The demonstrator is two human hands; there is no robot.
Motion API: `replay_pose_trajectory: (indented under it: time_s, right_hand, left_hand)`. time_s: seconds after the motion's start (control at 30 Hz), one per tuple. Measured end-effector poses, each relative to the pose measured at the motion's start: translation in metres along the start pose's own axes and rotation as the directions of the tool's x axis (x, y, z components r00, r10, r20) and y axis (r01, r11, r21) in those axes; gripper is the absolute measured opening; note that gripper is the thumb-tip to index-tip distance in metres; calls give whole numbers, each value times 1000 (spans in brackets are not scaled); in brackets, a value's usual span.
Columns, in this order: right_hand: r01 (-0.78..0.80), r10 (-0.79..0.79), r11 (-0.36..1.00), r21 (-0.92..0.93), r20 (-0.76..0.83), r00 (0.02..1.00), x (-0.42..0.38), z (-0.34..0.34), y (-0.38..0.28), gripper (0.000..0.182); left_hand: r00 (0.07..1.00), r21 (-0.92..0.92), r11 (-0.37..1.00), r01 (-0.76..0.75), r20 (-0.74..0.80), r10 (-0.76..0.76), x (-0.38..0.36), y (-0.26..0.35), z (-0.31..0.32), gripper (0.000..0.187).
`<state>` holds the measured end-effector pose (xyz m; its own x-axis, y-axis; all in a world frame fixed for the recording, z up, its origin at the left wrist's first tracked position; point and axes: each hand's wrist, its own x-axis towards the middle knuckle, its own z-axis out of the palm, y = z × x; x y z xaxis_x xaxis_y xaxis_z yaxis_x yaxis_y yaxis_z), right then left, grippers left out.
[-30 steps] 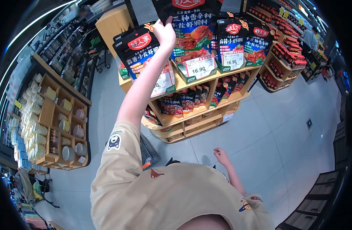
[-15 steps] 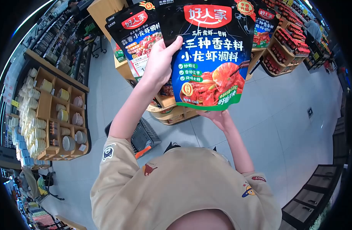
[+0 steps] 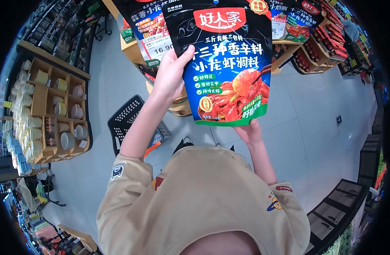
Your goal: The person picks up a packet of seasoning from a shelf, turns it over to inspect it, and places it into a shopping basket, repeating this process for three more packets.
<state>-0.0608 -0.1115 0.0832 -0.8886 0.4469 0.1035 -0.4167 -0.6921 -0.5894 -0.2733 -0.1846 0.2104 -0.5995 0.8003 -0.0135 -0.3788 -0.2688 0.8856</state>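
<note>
A black and blue crayfish seasoning pouch (image 3: 229, 63) is held upright in front of me, its printed front facing my eyes. My left hand (image 3: 171, 74) is closed on its left edge, thumb across the front and the other fingers hidden behind. Under the bottom right corner, my right hand (image 3: 250, 132) pinches the green lower edge with the thumb in front; its remaining fingers are mostly covered. Behind the pouch on the left stands a similar seasoning pouch (image 3: 150, 23) on display, with a price tag (image 3: 161, 49) reading 16.90.
A dark shopping basket (image 3: 126, 114) sits on the floor to my left, partly behind my forearm. Farther left is a wooden shelf (image 3: 39, 100) of bowls and cups. Jars fill a rounded display (image 3: 326, 46) at upper right. Dark cabinets (image 3: 331, 212) line the lower right.
The pouch and both hands have shifted slightly left in view. More of the basket and the price tag now shows. Both hands keep their grip.
</note>
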Motion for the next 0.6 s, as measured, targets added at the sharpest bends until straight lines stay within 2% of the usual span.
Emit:
replay_pose_trajectory:
  time_s: [0.1, 0.2, 0.27, 0.33, 0.4, 0.43, 0.47, 0.57, 0.6]
  right_hand:
    - [-31, 27, 999, -35, -109, 994, 0, 11, -2, 73]
    - [-34, 21, 996, -87, -153, 988, -6, 10, 2, 70]
    - [-33, 17, 996, -84, -186, 982, -10, 12, 5, 68]
    - [-33, 14, 996, -81, -218, 976, -13, 15, 9, 67]
    - [-19, -1, 997, -73, -266, 964, -15, 17, 15, 64]
    - [-26, 6, 997, -72, -271, 963, -15, 17, 17, 64]
    - [-12, -11, 997, -80, -284, 959, -14, 17, 19, 63]
    - [-6, -21, 996, -87, -311, 950, -15, 15, 23, 63]
    - [-13, -16, 996, -88, -321, 947, -17, 15, 24, 62]
  left_hand:
    - [1000, -6, 1000, -13, 12, 13, -9, -4, -1, 20]
    - [999, -3, 1000, -28, 18, 28, -16, -9, -6, 22]
    - [1000, -72, 997, -4, 2, 4, -23, -13, -13, 13]
    - [999, -49, 998, 39, -24, -40, -34, -18, -18, 17]
    - [999, -107, 994, 12, -36, -16, -46, -29, -25, 26]
    - [1000, -27, 1000, 5, 10, -5, -51, -38, -34, 36]
    - [1000, -29, 1000, 11, 5, -11, -59, -46, -41, 36]
    - [981, -6, 983, 182, -65, -182, -83, -75, -71, 43]
    - [980, -7, 982, 189, -65, -189, -93, -84, -83, 43]
